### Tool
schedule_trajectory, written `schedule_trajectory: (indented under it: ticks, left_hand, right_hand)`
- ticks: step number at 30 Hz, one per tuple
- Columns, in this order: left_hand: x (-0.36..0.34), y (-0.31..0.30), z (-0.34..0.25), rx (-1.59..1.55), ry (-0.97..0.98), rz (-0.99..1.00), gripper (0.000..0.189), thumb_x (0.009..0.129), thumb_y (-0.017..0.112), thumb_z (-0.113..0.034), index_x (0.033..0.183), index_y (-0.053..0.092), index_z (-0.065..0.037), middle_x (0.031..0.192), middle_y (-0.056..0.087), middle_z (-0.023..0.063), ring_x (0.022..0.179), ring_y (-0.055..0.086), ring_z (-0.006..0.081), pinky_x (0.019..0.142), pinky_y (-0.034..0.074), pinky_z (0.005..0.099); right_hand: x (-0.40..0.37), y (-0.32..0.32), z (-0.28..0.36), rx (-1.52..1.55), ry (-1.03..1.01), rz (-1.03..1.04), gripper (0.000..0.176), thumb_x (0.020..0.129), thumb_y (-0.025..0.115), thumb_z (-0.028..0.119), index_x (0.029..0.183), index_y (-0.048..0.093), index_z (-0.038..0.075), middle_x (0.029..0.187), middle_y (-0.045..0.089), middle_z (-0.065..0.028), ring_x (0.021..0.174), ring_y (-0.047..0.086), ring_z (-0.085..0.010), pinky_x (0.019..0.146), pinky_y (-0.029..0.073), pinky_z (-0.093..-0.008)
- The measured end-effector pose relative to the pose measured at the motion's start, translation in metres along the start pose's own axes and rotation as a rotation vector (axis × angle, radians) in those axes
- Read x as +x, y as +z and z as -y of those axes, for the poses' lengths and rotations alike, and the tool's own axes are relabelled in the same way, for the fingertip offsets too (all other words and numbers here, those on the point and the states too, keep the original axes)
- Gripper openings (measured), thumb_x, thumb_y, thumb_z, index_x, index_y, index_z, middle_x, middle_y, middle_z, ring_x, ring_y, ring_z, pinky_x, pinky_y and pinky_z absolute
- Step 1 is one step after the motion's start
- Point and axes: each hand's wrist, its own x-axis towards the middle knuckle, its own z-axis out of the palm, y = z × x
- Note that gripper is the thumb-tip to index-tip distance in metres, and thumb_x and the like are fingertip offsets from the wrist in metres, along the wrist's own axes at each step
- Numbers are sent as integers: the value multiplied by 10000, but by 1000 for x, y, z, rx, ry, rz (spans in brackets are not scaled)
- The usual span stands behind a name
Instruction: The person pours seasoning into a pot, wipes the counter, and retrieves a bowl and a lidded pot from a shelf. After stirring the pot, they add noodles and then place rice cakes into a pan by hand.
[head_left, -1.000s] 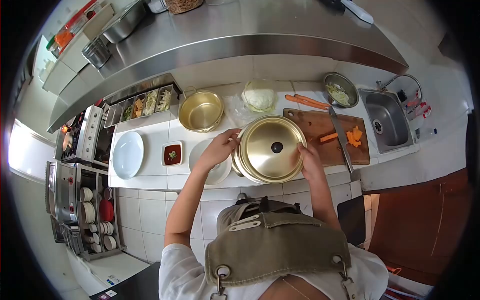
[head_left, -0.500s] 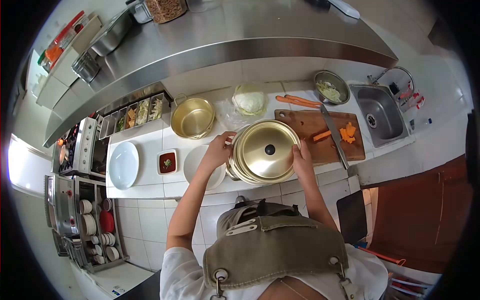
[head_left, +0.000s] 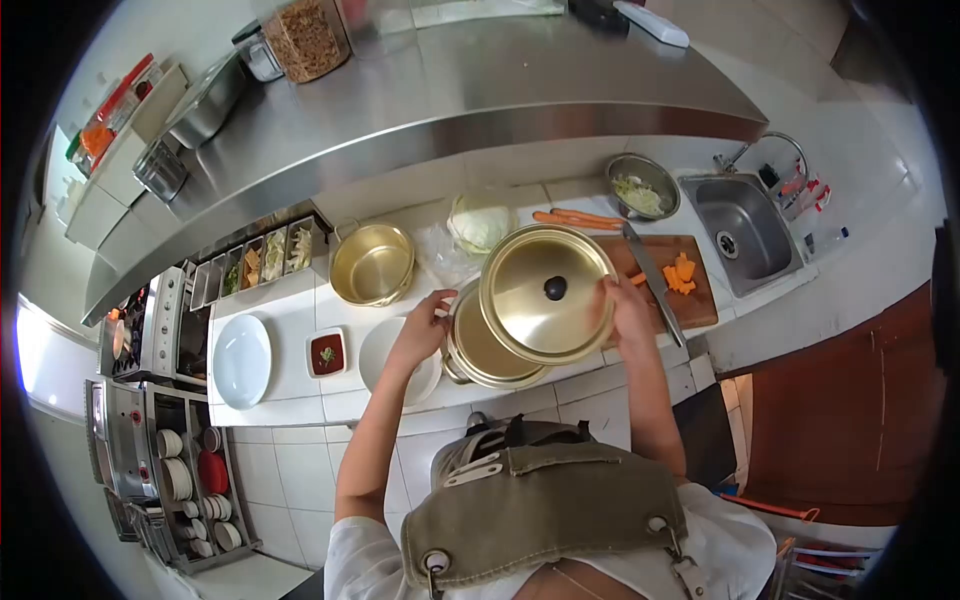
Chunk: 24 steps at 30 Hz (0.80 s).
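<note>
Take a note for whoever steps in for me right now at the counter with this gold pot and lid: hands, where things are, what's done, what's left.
Hands: the left hand grips the left rim of the pot, which stands on the counter. The right hand grips the right edge of the lid.
Things: the lid is raised and tilted above the pot, overlapping its right side. A second pot stands open behind, to the left.
Done: the lid is off. The carrot pieces lie cut on the cutting board, with the knife beside them.
Left: the lid is not yet set down anywhere.
</note>
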Motion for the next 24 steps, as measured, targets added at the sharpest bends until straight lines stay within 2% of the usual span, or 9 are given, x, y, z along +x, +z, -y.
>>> schedule_trajectory:
  ticks: [1, 3, 4, 7, 13, 17, 18, 19, 24]
  left_hand:
    - [-1, 0, 1, 3, 12, -7, 415, 821, 458, -12, 1234, 467, -52, 979, 547, 110, 756, 554, 142, 690, 450, 266]
    - [-4, 0, -1, 17, -14, -19, 425, 825, 453, -22, 1249, 448, -53, 995, 550, 119, 806, 562, 160, 734, 454, 284]
    - [-6, -3, -1, 24, -15, 1, 423, 842, 470, -48, 1263, 431, -63, 1000, 554, 113, 832, 566, 163, 762, 453, 292]
    - [-17, -14, -12, 68, 45, -22, 401, 855, 521, -104, 1244, 439, -48, 999, 582, 155, 783, 604, 210, 711, 472, 315]
    - [-34, -27, -28, 69, 37, -43, 409, 866, 538, -156, 1249, 438, -54, 1051, 567, 137, 847, 593, 204, 756, 465, 308]
    - [-40, -27, -31, 50, 47, -77, 431, 859, 558, -180, 1254, 438, -55, 1072, 554, 137, 869, 580, 213, 766, 462, 315]
    - [-42, -27, -32, 61, 50, -88, 433, 863, 557, -204, 1259, 440, -72, 1081, 553, 122, 897, 572, 206, 786, 452, 314]
    - [-44, -27, -33, 73, 54, -96, 436, 867, 557, -228, 1263, 442, -89, 1090, 552, 107, 924, 564, 200, 807, 442, 312]
    - [-59, -33, -32, 54, 49, -123, 436, 864, 566, -192, 1264, 436, -78, 1097, 547, 100, 939, 562, 208, 801, 450, 315]
  right_hand:
    - [0, -6, 13, 2, -13, 5, 311, 927, 443, 177, 1154, 502, -26, 1083, 573, -81, 994, 537, -142, 857, 412, -267]
    - [-2, -21, 39, 185, -30, 332, 347, 895, 461, 135, 1188, 476, -50, 1126, 563, -114, 1033, 531, -151, 892, 406, -271]
    - [-4, -27, 57, 198, -59, 397, 377, 868, 461, 110, 1204, 457, -60, 1141, 551, -131, 1051, 525, -164, 909, 398, -279]
    - [-32, -9, 126, 352, -200, 616, 491, 791, 447, 54, 1258, 386, -83, 1200, 507, -176, 1109, 502, -210, 963, 364, -290]
    - [-60, 33, 200, 349, -579, 398, 481, 780, 431, 23, 1252, 392, -59, 1191, 507, -173, 1088, 518, -216, 948, 398, -290]
    - [-60, 87, 197, 214, -573, 469, 457, 883, 436, 108, 1322, 322, 47, 1107, 555, -135, 965, 574, -167, 845, 462, -285]
    - [-54, 100, 192, 200, -568, 451, 408, 916, 442, 137, 1307, 329, 104, 1044, 577, -98, 834, 591, -119, 659, 500, -258]
    - [-55, 112, 191, 169, -519, 488, 336, 912, 486, 190, 1214, 351, 133, 839, 543, -31, 585, 486, -83, 445, 400, -232]
    - [-50, 147, 173, 176, -462, 598, 241, 928, 492, 284, 1045, 395, 96, 812, 532, -49, 562, 502, -106, 464, 424, -243]
